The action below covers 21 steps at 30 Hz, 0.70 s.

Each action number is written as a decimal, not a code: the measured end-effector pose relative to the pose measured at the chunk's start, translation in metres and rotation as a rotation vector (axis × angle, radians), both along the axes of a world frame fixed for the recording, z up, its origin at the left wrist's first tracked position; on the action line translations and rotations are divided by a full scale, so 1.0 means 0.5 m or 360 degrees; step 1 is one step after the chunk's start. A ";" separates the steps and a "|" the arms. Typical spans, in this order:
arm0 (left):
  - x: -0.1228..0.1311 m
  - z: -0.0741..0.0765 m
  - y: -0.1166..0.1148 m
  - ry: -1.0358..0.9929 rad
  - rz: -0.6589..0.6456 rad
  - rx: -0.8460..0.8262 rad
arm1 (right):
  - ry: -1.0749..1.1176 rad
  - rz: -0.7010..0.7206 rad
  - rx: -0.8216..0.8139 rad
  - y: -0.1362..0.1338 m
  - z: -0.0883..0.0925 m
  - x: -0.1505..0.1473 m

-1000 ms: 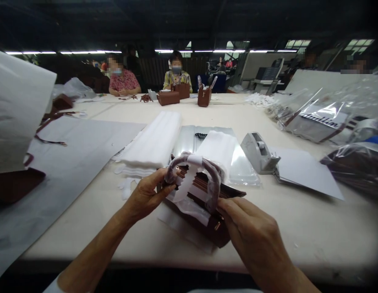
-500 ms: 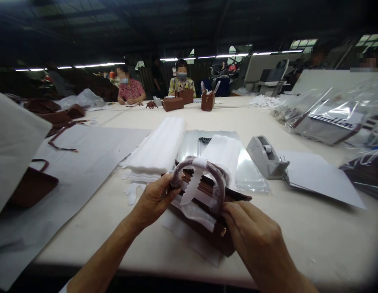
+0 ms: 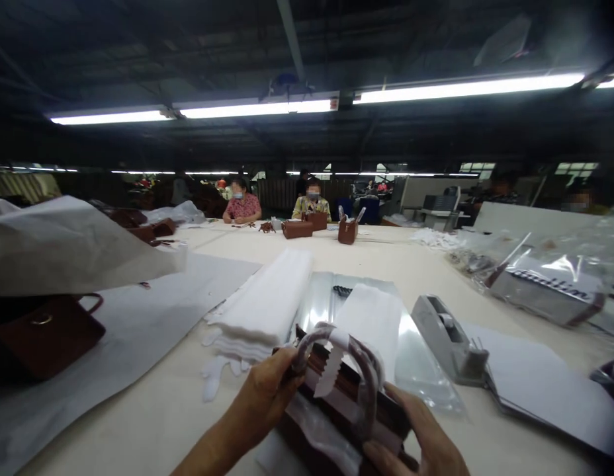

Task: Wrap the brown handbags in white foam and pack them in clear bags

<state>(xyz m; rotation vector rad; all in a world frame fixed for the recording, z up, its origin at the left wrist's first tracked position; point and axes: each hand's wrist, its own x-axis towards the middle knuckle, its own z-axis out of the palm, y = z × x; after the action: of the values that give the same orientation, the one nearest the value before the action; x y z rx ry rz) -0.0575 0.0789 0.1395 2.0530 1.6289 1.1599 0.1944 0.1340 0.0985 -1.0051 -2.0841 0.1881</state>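
Note:
A brown handbag sits right before me on the table, its arched handles wrapped in clear film and joined at the top by a white strip. With fingers closed, my left hand grips the bag at the left foot of the handle. My right hand is around the bag's right end, thumb on the near side and fingers on the far side. Translucent film lies over the bag's front. Just beyond it are a stack of white foam sheets and another white foam piece on clear plastic bags.
A grey tape dispenser and white card sheets are on the right, with a plastic-wrapped bag behind. Another brown bag stands at left under white paper. Two masked people sit across the table near brown bags.
My view has tilted up, so the table appears lower. My right hand has opened its grip wider around the bag's right end. My left hand keeps its hold by the handle.

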 end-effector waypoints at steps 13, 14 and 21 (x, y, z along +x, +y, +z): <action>-0.017 -0.170 -0.110 -0.0400 0.1034 0.0119 | -0.0132 0.0133 -0.0348 -0.018 0.052 0.014; -0.007 -0.196 -0.118 -0.0358 0.0972 0.0033 | -0.0137 0.0134 -0.0345 -0.016 0.052 0.014; 0.059 -0.264 -0.138 0.0084 0.0568 -0.0269 | -0.0275 0.0302 -0.0283 0.022 0.075 0.025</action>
<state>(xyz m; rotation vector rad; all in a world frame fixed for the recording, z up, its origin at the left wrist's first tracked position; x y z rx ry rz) -0.0282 0.0100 0.0077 1.7489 2.1031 1.0338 0.2070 0.1449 0.1359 -0.9548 -2.3550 0.4016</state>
